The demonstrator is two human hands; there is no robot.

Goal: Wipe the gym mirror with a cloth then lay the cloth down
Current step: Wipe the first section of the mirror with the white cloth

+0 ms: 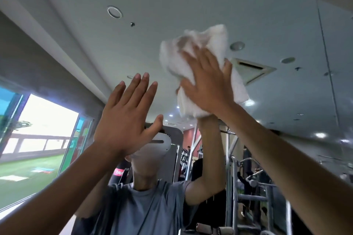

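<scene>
Fingers [207, 62] spread over white cloth [215, 37], right hand [208, 85] pressing mirror [277, 101]

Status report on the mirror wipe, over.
Left hand open, raised flat, empty. Right hand flat, pressing cloth on mirror. Cloth not yet laid down. No obstruction seen.

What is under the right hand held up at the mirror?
A bunched white cloth, pressed by the right hand against the mirror. The mirror behind the cloth is hidden.
</scene>
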